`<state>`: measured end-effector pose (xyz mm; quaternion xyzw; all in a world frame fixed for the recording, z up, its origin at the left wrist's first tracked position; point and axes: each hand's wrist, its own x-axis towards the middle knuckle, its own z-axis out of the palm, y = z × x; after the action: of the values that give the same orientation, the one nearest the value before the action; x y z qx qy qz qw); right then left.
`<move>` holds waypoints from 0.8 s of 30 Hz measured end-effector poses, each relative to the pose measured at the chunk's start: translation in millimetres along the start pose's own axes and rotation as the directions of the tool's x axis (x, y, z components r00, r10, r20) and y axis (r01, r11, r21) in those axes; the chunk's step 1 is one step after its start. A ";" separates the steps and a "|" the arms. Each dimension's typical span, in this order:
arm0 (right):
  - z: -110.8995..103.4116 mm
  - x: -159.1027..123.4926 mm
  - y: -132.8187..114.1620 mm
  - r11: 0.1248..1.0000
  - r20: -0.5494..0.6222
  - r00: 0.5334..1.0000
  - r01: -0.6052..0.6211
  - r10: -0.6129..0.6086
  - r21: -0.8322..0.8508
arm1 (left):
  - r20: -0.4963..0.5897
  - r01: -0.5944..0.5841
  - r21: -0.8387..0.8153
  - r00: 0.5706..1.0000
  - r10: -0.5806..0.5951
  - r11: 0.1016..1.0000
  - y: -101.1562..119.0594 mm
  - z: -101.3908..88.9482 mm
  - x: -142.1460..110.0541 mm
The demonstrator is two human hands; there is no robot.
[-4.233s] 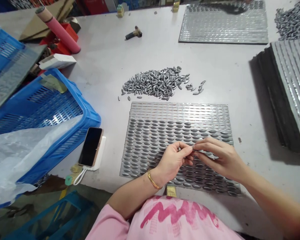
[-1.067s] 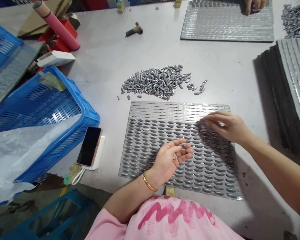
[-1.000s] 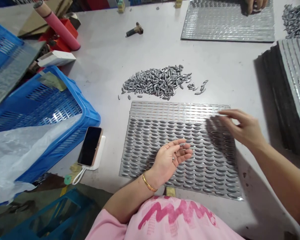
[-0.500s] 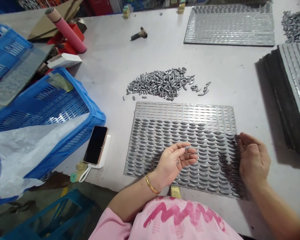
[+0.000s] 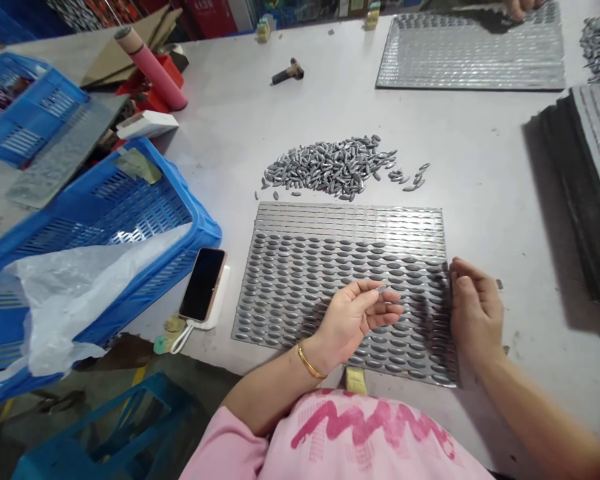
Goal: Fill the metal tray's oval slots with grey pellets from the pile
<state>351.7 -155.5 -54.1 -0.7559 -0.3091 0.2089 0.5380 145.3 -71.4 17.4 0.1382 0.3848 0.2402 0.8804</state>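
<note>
A flat board (image 5: 350, 220) with a shiny grooved surface lies in front of me. Small grey spindle-shaped pieces (image 5: 290, 273) sit in rows over most of it; its far rows are bare. Over the board is my left hand (image 5: 353, 317), palm up, thumb and forefinger pinching one such piece (image 5: 381, 289), other fingers loosely spread. My right hand (image 5: 475, 310) rests at the board's right edge, fingers curled against that edge. Beyond the board lies a loose heap of the same pieces (image 5: 330, 167), with a few strays to its right.
On the left are a blue crate (image 5: 203, 230) with clear plastic and a phone (image 5: 203, 283) on a white power bank. Stacked boards (image 5: 595, 200) stand at right. Another grooved board (image 5: 470, 60) lies at the back, a co-worker's hand (image 5: 523, 8) above it. A dark-handled tool (image 5: 287, 71) lies behind the heap.
The board has slid left relative to the heap, with my right hand following at its edge. Small grey bits now show right of that hand. A co-worker's hand has appeared at the back.
</note>
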 end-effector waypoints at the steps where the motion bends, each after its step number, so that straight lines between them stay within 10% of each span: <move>1: -0.3 1.4 -4.8 0.999 -0.001 0.999 0.052 -0.052 -0.018 | 0.011 -0.004 0.030 1.000 0.004 1.000 -0.4 0.0 1.8; 5: -4.5 13.6 -34.7 0.947 0.321 0.913 0.300 -0.250 -0.116 | 0.050 -0.031 0.190 0.999 0.022 0.981 -0.2 2.9 12.3; 9: 2.4 27.9 -63.7 0.991 0.685 0.725 0.129 -0.080 -0.021 | 0.033 -0.117 0.319 0.993 0.112 0.941 1.2 10.1 24.0; 17: 18.8 42.0 -65.8 0.954 0.719 0.683 -0.282 0.125 0.101 | 0.000 -0.211 0.375 0.974 0.228 0.903 0.6 16.3 35.5; 24: 14.9 42.9 -60.9 0.944 0.746 0.662 -0.285 0.067 0.168 | 0.029 -0.082 0.166 0.996 0.078 0.983 2.6 10.0 38.9</move>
<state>358.2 -101.6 -0.9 -0.5547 -0.3910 0.5849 0.4443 174.8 -49.3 1.5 0.2296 0.3877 0.2409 0.8596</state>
